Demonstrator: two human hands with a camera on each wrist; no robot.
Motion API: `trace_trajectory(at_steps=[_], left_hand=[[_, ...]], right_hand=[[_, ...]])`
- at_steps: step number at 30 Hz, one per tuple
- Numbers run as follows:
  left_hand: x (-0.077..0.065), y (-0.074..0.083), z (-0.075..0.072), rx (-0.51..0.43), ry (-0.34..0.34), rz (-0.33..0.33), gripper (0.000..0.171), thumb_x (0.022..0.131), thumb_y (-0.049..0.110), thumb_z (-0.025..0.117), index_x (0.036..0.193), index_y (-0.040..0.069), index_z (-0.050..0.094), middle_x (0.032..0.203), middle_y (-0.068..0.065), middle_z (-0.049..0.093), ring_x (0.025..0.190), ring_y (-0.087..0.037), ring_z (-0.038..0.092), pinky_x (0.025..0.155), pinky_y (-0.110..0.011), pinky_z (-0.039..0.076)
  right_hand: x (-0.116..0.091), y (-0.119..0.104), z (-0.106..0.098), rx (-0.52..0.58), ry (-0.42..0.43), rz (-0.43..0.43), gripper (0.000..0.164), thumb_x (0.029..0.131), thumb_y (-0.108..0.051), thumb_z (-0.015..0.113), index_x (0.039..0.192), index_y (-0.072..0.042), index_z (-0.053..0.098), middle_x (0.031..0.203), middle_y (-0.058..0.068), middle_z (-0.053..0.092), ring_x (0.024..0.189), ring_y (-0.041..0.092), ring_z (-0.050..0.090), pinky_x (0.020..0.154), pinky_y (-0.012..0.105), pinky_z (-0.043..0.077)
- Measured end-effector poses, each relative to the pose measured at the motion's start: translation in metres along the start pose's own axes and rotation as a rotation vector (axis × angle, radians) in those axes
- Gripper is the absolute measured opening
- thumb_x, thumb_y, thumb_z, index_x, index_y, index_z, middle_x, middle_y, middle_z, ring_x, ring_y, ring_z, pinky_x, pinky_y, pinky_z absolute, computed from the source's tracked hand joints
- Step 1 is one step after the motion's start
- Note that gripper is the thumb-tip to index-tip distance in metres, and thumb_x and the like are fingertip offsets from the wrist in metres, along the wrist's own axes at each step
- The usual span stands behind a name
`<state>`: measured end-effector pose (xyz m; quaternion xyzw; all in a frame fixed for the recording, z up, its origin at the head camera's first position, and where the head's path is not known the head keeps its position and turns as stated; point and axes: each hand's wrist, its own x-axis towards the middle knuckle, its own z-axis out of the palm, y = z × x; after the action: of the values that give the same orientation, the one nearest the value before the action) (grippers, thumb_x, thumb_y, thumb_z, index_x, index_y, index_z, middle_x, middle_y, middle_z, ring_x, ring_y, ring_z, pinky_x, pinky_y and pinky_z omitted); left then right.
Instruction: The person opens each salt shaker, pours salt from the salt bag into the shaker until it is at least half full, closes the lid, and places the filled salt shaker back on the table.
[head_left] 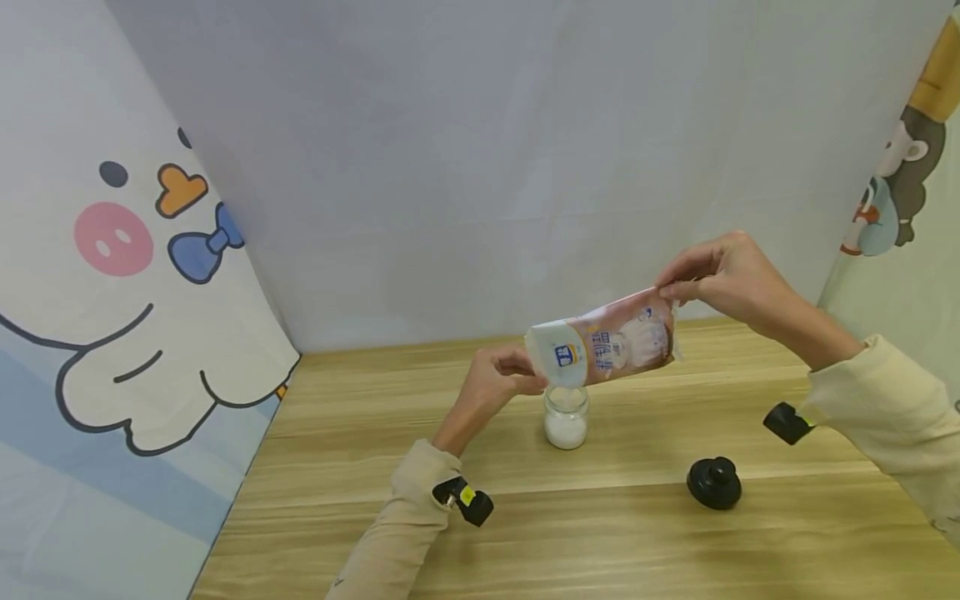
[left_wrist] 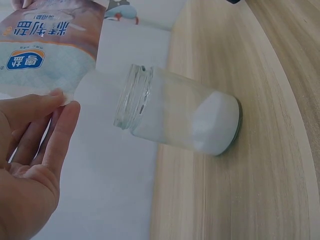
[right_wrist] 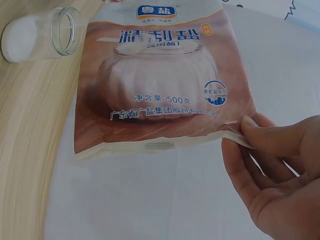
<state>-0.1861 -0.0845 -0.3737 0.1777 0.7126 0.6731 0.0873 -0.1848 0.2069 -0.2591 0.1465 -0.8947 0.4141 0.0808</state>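
Note:
A pink and pale blue printed salt bag (head_left: 630, 337) is held tilted in the air, its pale end lower and over a glass jar (head_left: 567, 427). My left hand (head_left: 501, 379) pinches a corner of that lower end between thumb and fingers. At the raised end, my right hand (head_left: 738, 279) pinches the other corner. White salt (left_wrist: 217, 122) lies in the jar's lower part, and a faint white stream (left_wrist: 102, 92) shows between bag and jar mouth in the left wrist view. In the right wrist view the bag's printed front (right_wrist: 160, 85) faces the camera.
A black round lid (head_left: 715, 482) with a knob lies on the wooden table (head_left: 337, 475), right of the jar and nearer the front. A pale cloth wall (head_left: 480, 167) stands behind the table. Printed cartoon panels (head_left: 112, 275) flank it on either side.

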Motion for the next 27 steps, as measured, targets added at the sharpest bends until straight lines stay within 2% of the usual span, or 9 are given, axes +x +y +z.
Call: trace_trajectory(at_steps=[8, 15, 27], left_hand=[[-0.004, 0.002, -0.002, -0.005, -0.011, 0.008, 0.016, 0.075, -0.01, 0.071, 0.087, -0.013, 0.062, 0.09, -0.019, 0.068, 0.079, -0.021, 0.066, 0.075, -0.036, 0.058], [0.004, -0.024, -0.006, -0.014, 0.009, 0.028, 0.017, 0.073, -0.005, 0.076, 0.086, -0.007, 0.065, 0.088, -0.014, 0.069, 0.079, -0.02, 0.066, 0.074, -0.037, 0.059], [-0.002, -0.02, -0.006, -0.031, -0.005, 0.036, 0.015, 0.072, -0.006, 0.075, 0.083, -0.003, 0.066, 0.086, -0.01, 0.07, 0.08, -0.023, 0.067, 0.073, -0.038, 0.059]], right_hand=[[-0.005, -0.006, 0.0, -0.008, 0.005, 0.001, 0.006, 0.084, -0.004, 0.07, 0.089, -0.003, 0.074, 0.085, 0.008, 0.071, 0.073, 0.015, 0.064, 0.063, 0.023, 0.053], [-0.009, -0.013, 0.001, -0.014, 0.007, 0.0, 0.006, 0.084, -0.003, 0.069, 0.088, -0.003, 0.074, 0.085, 0.008, 0.071, 0.073, 0.016, 0.064, 0.063, 0.024, 0.053], [-0.017, -0.022, 0.001, -0.029, 0.012, 0.013, 0.006, 0.084, -0.004, 0.07, 0.088, -0.003, 0.074, 0.085, 0.008, 0.071, 0.074, 0.015, 0.064, 0.064, 0.023, 0.053]])
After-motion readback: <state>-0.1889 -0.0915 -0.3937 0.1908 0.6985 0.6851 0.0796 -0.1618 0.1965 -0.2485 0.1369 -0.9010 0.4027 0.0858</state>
